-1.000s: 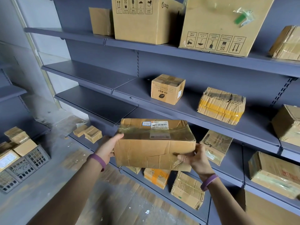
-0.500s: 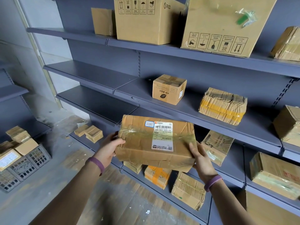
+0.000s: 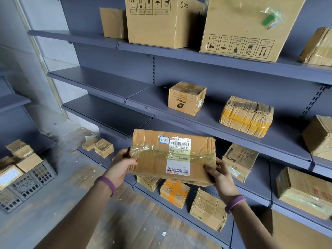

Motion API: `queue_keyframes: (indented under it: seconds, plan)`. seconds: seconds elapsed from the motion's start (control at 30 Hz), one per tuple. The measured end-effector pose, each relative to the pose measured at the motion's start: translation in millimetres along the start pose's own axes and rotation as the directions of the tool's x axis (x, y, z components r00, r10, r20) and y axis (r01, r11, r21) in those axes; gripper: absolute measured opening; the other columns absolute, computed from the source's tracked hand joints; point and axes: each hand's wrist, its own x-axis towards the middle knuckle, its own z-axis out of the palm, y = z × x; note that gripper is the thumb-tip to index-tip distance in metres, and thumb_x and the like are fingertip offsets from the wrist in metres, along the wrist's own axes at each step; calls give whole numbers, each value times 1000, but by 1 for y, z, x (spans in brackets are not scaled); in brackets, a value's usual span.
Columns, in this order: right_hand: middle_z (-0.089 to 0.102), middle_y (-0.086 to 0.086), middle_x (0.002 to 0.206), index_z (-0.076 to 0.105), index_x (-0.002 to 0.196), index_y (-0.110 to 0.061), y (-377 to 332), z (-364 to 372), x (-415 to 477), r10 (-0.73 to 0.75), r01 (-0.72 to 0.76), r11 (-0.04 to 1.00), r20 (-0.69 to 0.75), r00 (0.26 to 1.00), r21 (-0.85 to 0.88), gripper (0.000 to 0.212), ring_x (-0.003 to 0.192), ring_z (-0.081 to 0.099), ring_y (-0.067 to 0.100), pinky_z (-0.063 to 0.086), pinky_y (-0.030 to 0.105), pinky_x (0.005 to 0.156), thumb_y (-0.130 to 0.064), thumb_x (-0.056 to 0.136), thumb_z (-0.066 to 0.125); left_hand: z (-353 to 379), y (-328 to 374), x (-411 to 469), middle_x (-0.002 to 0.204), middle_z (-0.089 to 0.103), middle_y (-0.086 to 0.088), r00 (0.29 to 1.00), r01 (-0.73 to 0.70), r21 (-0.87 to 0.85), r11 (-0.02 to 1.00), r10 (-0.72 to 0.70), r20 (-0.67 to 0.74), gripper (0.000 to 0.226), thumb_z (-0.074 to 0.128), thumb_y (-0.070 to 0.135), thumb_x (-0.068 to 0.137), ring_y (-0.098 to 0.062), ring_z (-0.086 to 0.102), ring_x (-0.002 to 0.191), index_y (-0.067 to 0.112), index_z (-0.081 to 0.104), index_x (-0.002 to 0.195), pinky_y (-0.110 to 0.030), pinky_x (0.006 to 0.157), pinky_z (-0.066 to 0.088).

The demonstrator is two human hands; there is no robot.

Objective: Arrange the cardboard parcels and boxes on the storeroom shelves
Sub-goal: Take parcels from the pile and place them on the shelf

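Parcel (image 3: 172, 157) looking light, its crumpled cardboard soft; left hand (image 3: 120, 166) and right hand (image 3: 220, 177) are gripping its nine- and three-o'clock ends.

Grey metal shelving (image 3: 152, 103), four tiers in view.

- Landmark: leaf-logo box (image 3: 186, 98), upright on the second tier.
- Same tier, right of it: yellow-taped parcel (image 3: 246, 116), crumpled. Further right, a brown parcel (image 3: 318, 137) at the frame edge.
- Tier above it: PICO carton (image 3: 158, 24) with a small plain box (image 3: 112, 23) on its left. Up and right, a large symbol-printed carton (image 3: 248, 27).
- Tier below it, to the right: tilted parcel (image 3: 239, 161), then a wide taped box (image 3: 305, 191).
- Lowest tier, beneath it: orange-taped parcel (image 3: 175, 194) and a crushed parcel (image 3: 208, 209).
- Far down-left of it, on the floor (image 3: 62, 212): grey plastic crate (image 3: 27, 186) heaped with parcels.
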Motion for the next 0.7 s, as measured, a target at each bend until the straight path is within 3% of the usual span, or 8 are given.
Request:
queue_keyframes:
  seconds: [0.07, 0.2, 0.27, 0.37, 0.43, 0.5, 0.63, 0.7]
  plan:
    - [60, 16, 120, 49, 130, -14, 2, -3, 0, 7, -7, 1000, -22, 1000, 8, 67, 107, 63, 32, 52, 57, 96, -27, 69, 70, 4, 3, -1, 118, 66, -12, 1000, 4, 3, 1000, -5, 10, 47, 57, -14, 85, -29, 61, 113, 16, 58, 122, -42, 88, 51]
    - [62, 17, 119, 50, 128, -15, 1, -10, -6, 20, -18, 999, -94, 995, 27, 64, 106, 63, 33, 51, 56, 96, -26, 68, 69, 18, 8, 2, 114, 66, -13, 999, 12, 22, 1000, -13, 43, 44, 55, -15, 86, -29, 62, 109, 15, 58, 118, -46, 95, 50]
    - [63, 16, 117, 50, 125, -15, 0, -18, -10, 14, -10, 999, -139, 990, 35, 57, 102, 63, 30, 50, 52, 94, -22, 72, 70, 29, 7, 8, 111, 67, -13, 998, 22, 49, 999, -25, 58, 41, 57, -10, 86, -30, 62, 108, 13, 58, 120, -44, 90, 51]
    - [63, 18, 118, 48, 129, -9, 5, -35, -16, 13, -3, 999, -234, 972, 46, 40, 102, 62, 29, 50, 50, 94, -5, 91, 63, 52, 10, 15, 104, 68, -12, 986, 79, 67, 995, -88, 144, 22, 65, 19, 88, -30, 63, 103, 13, 63, 109, -41, 84, 50]
    - [63, 16, 118, 47, 130, -8, 6, -47, -23, 12, 6, 998, -297, 955, 60, 38, 102, 63, 27, 53, 43, 86, -2, 94, 58, 70, 12, 19, 106, 66, -16, 976, 106, 85, 991, -119, 180, 35, 65, 36, 85, -31, 63, 100, 11, 60, 109, -42, 86, 51]
    - [64, 16, 118, 47, 131, -9, 10, -61, -33, 10, 17, 997, -376, 927, 71, 39, 103, 65, 27, 53, 38, 81, -4, 94, 60, 91, 15, 24, 107, 63, -16, 966, 96, 91, 991, -115, 231, 44, 66, 41, 78, -30, 62, 98, 12, 54, 109, -42, 87, 49]
    - [65, 18, 119, 48, 131, -9, 16, -91, -57, 15, 33, 997, -573, 819, 73, 41, 106, 65, 30, 51, 45, 94, -2, 92, 62, 141, 18, 35, 109, 61, -10, 881, 75, 128, 989, -126, 455, 47, 68, 49, 67, -25, 57, 103, 18, 57, 101, -42, 93, 44]
    - [67, 14, 110, 50, 127, -8, 15, -102, -73, 10, 55, 996, -662, 750, 76, 38, 93, 65, 22, 52, 36, 83, 0, 92, 61, 170, 23, 36, 104, 61, -10, 834, 80, 125, 989, -135, 536, 40, 67, 44, 74, -23, 58, 94, 16, 57, 100, -38, 87, 46]
